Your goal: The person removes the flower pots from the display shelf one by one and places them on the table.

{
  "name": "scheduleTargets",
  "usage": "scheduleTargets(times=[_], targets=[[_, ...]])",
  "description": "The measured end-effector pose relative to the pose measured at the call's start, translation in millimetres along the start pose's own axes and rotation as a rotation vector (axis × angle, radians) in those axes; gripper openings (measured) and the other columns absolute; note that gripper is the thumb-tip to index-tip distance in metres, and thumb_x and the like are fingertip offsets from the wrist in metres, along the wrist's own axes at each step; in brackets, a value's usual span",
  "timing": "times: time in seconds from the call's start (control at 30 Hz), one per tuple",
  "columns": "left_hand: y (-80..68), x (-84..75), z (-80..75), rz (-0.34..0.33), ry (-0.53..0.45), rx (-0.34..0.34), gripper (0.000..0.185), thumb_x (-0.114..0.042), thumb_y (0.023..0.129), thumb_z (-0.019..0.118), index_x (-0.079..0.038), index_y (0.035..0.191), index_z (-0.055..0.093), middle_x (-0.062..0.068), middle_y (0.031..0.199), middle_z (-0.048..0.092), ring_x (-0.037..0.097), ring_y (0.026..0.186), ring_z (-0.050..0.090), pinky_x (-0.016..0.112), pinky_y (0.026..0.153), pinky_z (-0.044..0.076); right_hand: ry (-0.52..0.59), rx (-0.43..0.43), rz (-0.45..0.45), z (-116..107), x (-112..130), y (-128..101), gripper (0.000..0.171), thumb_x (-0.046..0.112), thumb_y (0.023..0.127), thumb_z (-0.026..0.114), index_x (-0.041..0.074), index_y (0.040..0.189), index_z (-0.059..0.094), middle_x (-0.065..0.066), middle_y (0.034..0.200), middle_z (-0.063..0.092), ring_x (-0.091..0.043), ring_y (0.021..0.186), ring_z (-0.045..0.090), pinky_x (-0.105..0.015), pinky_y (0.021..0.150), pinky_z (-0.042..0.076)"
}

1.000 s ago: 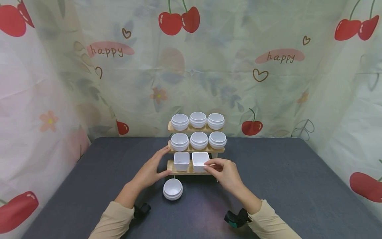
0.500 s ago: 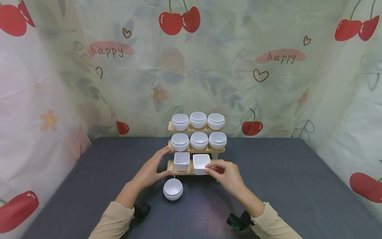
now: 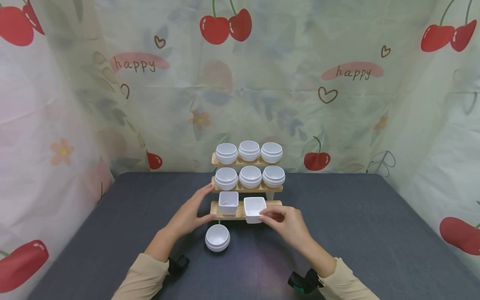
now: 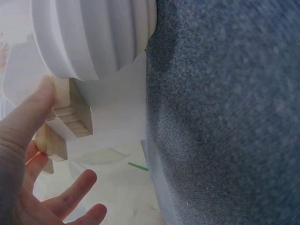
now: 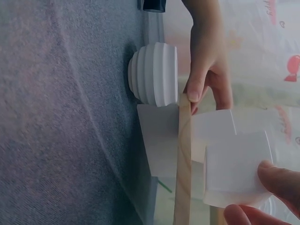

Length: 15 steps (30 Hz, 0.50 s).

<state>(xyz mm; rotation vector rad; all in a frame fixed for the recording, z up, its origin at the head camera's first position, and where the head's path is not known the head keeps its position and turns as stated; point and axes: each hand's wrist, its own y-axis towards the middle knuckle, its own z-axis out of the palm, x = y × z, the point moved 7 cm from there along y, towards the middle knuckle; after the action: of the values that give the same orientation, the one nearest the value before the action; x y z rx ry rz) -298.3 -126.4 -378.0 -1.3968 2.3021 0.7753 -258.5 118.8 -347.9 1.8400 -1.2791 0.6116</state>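
Note:
In the head view my right hand [image 3: 290, 225] pinches the right side of a white square bowl [image 3: 255, 210] between thumb and fingers. The right wrist view shows this square bowl [image 5: 237, 168] raised off the lowest board [image 5: 184, 159]. My left hand [image 3: 187, 212] touches the left end of a three-tier wooden rack [image 3: 240, 216], thumb [image 4: 35, 110] against the lowest board, fingers fairly straight at the middle one. Another square bowl [image 3: 228, 203] stands on the lowest tier, at its left. On the table before the rack sits a round white bowl [image 3: 217, 238].
Round white bowls fill the middle tier [image 3: 250, 177] and the top tier [image 3: 249, 151] in rows of three. The rack stands near the back of a dark cloth-covered table [image 3: 348, 225]. A printed curtain [image 3: 285, 104] hangs behind and along both sides.
My right hand has drawn the square bowl from its place on the lowest tier towards me and slightly right. The left hand stays against the rack.

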Motion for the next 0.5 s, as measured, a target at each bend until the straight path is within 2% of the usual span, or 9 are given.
scheduleTargets(times=[0.5], targets=[[-0.9,-3.4,-1.4,0.012,-0.001,-0.008,0.083,-0.022,0.078,0.075,-0.011,0.146,0.028,0.011,0.154,0.028,0.031,0.139,0.032,0.052,0.109,0.034,-0.007,0.037,-0.035,7.3,-1.5,-10.2,0.01,0.014,0.076,0.076,0.011,0.085,0.075,-0.006,0.086,0.073,0.001,0.067,0.063,-0.016,0.061,0.053]])
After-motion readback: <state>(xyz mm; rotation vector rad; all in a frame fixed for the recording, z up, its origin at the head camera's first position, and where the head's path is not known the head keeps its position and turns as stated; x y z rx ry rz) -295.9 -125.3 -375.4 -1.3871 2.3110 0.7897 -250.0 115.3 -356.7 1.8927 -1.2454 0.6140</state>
